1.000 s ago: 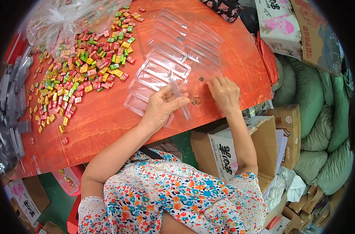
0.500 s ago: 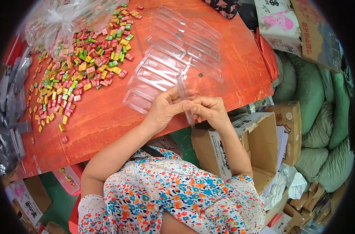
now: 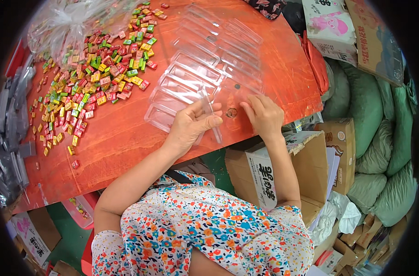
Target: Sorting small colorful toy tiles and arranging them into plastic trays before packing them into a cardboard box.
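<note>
One clear plastic tray [image 3: 206, 98] is gripped over the red table [image 3: 122, 149] by the left hand [image 3: 188, 125], its long axis pointing away from the body. The right hand [image 3: 265, 115] is held apart, to the tray's right, fingers bent; whether anything is pinched cannot be told.

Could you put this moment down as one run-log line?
Left hand: holding clear plastic piece | Right hand: apart from left, over red table | Nearby: clear trays, small colourful pieces

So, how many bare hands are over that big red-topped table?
2: the left hand holds a narrow, clear plastic piece near the front edge of the red-topped table; the right hand is apart from it, further right. No others appear.
</note>
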A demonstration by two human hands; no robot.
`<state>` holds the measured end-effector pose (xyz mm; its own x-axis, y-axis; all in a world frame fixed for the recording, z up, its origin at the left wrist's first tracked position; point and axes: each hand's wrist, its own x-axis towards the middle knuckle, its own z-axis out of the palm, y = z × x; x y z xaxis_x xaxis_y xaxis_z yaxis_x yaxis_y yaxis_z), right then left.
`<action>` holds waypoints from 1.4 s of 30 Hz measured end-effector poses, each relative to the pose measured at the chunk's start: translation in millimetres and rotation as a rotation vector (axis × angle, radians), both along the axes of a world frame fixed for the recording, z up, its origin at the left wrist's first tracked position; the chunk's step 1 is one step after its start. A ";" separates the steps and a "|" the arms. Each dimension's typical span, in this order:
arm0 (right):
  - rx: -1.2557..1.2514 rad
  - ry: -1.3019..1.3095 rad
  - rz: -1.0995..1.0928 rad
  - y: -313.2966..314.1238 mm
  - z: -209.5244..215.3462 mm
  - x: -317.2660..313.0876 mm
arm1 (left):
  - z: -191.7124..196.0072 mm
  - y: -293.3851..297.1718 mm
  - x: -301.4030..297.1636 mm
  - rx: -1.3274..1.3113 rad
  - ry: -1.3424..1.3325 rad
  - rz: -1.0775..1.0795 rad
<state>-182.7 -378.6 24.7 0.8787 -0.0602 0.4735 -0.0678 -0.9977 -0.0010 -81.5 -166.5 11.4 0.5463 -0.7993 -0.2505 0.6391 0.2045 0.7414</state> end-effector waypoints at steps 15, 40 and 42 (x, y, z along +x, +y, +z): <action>1.483 0.236 0.003 51.7 23.5 -22.0 | -2.6 -4.7 -8.0 -0.120 -0.086 -0.054; 1.741 0.361 0.155 67.3 21.2 -32.0 | -5.3 8.6 -21.8 -0.112 -0.001 -0.134; 1.728 0.351 0.165 65.1 21.6 -31.8 | -4.8 6.6 -22.7 -0.117 -0.001 -0.130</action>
